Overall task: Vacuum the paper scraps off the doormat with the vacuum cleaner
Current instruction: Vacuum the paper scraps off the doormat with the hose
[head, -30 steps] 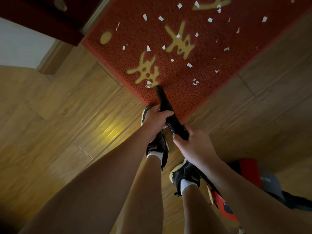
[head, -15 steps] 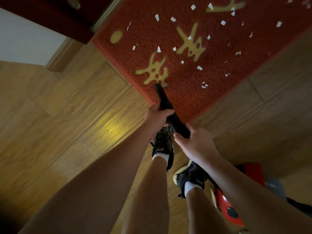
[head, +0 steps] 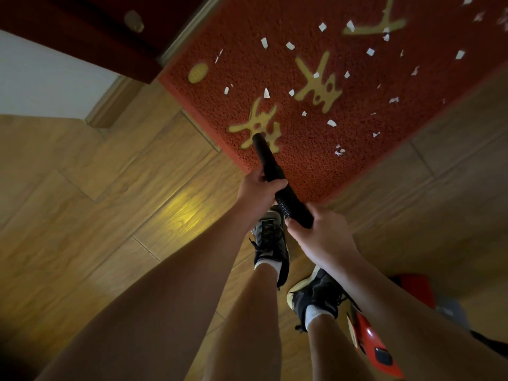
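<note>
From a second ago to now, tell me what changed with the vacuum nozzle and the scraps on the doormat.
The vacuum nozzle has pushed slightly farther onto the doormat, and its tip is now on the near gold character. Of the paper scraps, the clump that lay at its tip is gone; the rest lie as before. The left hand and right hand still grip the nozzle.

Wood-grain floor planks [head: 110, 188], light brown, in staggered rows with thin pale joints. Yellowish glare patch [head: 187, 215] on the planks near centre. White wall [head: 41, 78] at upper left, edged below by a wooden skirting board [head: 110, 103]. Dark red-brown door panel [head: 82, 37] at top left, with a round pale knob [head: 134, 21] and a pale strip [head: 189, 27] along its edge. Dim lighting overall.
</note>
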A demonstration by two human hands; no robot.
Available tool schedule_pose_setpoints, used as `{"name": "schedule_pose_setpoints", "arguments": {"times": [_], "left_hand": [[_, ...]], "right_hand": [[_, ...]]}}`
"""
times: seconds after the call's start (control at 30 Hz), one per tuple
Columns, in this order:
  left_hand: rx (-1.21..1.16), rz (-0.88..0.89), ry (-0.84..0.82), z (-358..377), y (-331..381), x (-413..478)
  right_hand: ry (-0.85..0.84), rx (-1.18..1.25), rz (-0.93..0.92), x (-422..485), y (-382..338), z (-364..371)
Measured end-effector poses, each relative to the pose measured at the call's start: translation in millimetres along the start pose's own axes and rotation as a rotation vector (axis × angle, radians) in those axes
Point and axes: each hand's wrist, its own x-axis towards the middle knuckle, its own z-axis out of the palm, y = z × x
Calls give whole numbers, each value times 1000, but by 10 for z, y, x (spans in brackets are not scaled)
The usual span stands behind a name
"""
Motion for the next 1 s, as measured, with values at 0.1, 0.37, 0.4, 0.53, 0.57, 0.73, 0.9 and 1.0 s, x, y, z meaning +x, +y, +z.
{"name": "schedule_pose_setpoints", "arguments": {"times": [0.1, 0.37, 0.4, 0.53, 0.57, 0.73, 0.9, 1.0], "left_hand": [[-5, -3, -20, -7, 63, 59], [48, 3, -58, 165, 251, 249], [50, -1, -57, 186, 261, 265], [56, -4, -59, 239, 264, 303], [54, 0, -58, 242, 264, 312], [40, 11, -22, 240, 297, 365], [7, 25, 32, 194, 339, 358], [-1, 32, 57, 128, 356, 393]], "right_hand": [[2, 5, 16, 27, -60, -61], [84, 11, 40, 155, -52, -247], [83, 8, 38, 164, -47, -262], [56, 33, 34, 200, 12, -296], [51, 37, 28, 214, 22, -304], [50, 42, -5, 315, 5, -356], [14, 51, -36, 342, -56, -393], [2, 49, -48, 387, -128, -423]]}}
